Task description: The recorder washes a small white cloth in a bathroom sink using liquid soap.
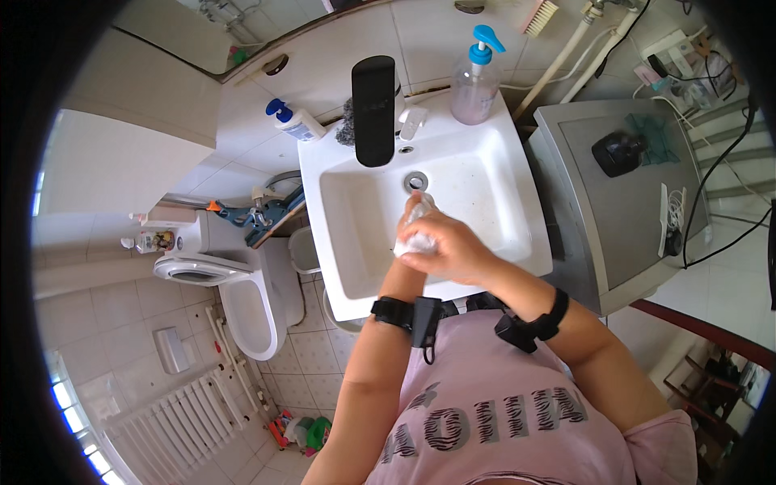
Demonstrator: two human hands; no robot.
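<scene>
Right hand [461, 249] is curled closed around left hand [407, 213]; left is mostly covered, so whether it's open or closed can't be told. White foam [418, 244], apparently, is caught between them, over sink [356, 210]. Judged light, soft, slippery; best cupped from below, not pinched. Drain [416, 183] is seen at 12 o'clock, tap [374, 113] at 11, pump bottle [475, 95] at 1.

Remotely, I see a smooth, glossy ceramic sink [485, 170], a smooth-faced faucet [373, 111] at twelve o'clock, a clear plastic pump bottle [474, 97] at one, a matt cloth shirt [473, 347] at five.
</scene>
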